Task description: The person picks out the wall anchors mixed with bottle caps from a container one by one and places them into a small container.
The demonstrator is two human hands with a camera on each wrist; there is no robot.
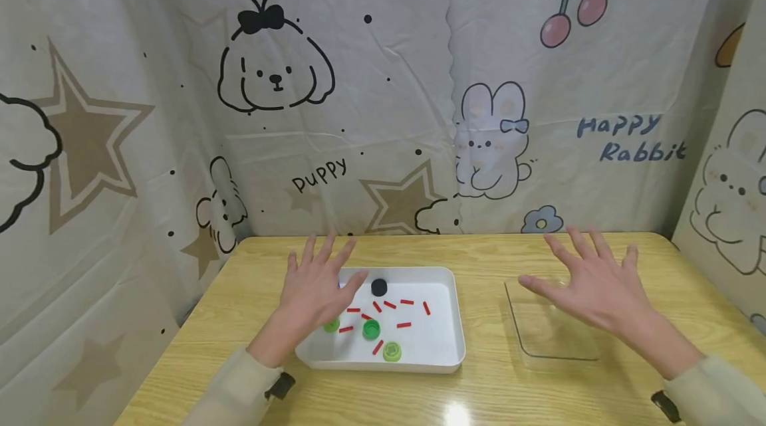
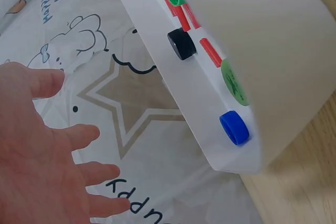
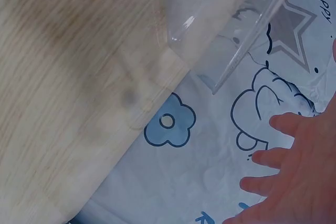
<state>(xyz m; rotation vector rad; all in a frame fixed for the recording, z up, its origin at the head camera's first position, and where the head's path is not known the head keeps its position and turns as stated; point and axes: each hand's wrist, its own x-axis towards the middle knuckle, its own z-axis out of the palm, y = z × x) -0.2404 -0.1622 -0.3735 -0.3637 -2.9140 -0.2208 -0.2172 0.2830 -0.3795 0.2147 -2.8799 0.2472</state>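
Fingers spread, my left hand (image 1: 312, 288) hovers over the left part of a white tray (image 1: 419, 365) and holds nothing. In the tray lie several short red sticks (image 1: 403, 325), a black bottle cap (image 1: 379, 287), a green cap (image 1: 371, 329) and a light green cap (image 1: 391, 351). Another light green cap (image 1: 332, 325) is partly behind my left hand. A blue cap (image 2: 234, 128) shows in the left wrist view, at the tray's end. Spread as well, my right hand (image 1: 598, 286) is above a clear plastic box (image 1: 553, 329) and partly hides it.
Both containers stand on a wood-grain table (image 1: 479, 393), tray to the left, box to the right. A printed cloth (image 1: 383, 80) hangs behind the table and along its sides.
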